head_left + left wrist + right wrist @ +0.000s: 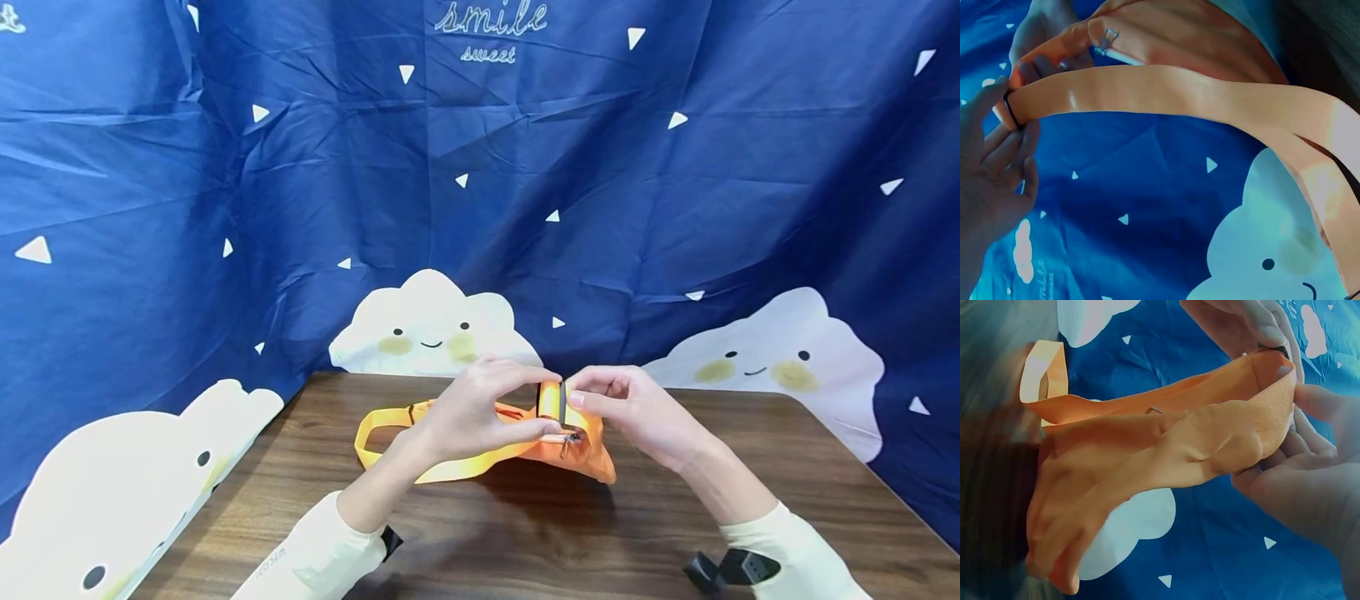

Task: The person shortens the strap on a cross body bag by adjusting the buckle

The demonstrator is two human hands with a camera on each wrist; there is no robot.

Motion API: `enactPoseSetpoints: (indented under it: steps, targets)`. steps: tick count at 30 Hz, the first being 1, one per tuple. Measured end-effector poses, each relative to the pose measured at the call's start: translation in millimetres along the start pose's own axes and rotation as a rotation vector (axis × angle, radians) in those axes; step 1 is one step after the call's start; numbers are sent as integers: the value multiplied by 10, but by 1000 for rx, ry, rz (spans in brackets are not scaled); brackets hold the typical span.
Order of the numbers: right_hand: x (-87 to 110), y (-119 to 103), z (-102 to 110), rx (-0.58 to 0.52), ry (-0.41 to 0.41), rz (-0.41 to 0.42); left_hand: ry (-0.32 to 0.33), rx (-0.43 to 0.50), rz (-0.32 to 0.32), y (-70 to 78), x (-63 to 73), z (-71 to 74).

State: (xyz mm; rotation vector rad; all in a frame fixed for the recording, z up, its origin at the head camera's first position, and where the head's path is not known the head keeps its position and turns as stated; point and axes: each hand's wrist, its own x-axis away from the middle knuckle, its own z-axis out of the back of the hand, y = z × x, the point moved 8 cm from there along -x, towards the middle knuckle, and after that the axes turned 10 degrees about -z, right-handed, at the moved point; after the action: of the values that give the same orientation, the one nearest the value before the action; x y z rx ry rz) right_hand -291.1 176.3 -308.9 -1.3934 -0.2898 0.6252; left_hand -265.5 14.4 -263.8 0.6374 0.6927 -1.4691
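An orange waist bag [600, 462] with a wide yellow-orange webbing strap [459, 472] hangs low over the table between both hands. My left hand [474, 414] pinches the strap between thumb and fingers, right at a narrow black band [1011, 111] across the webbing. Facing it, my right hand [639, 414] grips the strap where it joins the bag's end, thumb on the near side. A short stretch of strap with a dark piece [562, 403] spans the gap between the fingertips. In the right wrist view, the bag's body [1122, 456] droops from the held end.
The rest of the strap loops to the left near the tabletop, with a small dark slider [411, 414] on it. Beneath lies a brown wood-grain table [480, 542]. A blue curtain [480, 225] with white clouds and triangles hangs behind and beside the table.
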Motion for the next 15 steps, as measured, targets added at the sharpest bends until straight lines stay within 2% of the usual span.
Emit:
enactPoseSetpoints:
  steps: [4, 7, 15]
  targets:
    - [8, -8, 66, -41, 5, 19, 67, 9, -3, 11, -6, 70]
    - [10, 23, 118, -58, 7, 7, 93, 6, -1, 5, -2, 95]
    - [3, 39, 115, -50, 10, 33, 18, 52, 30, -37, -10, 0]
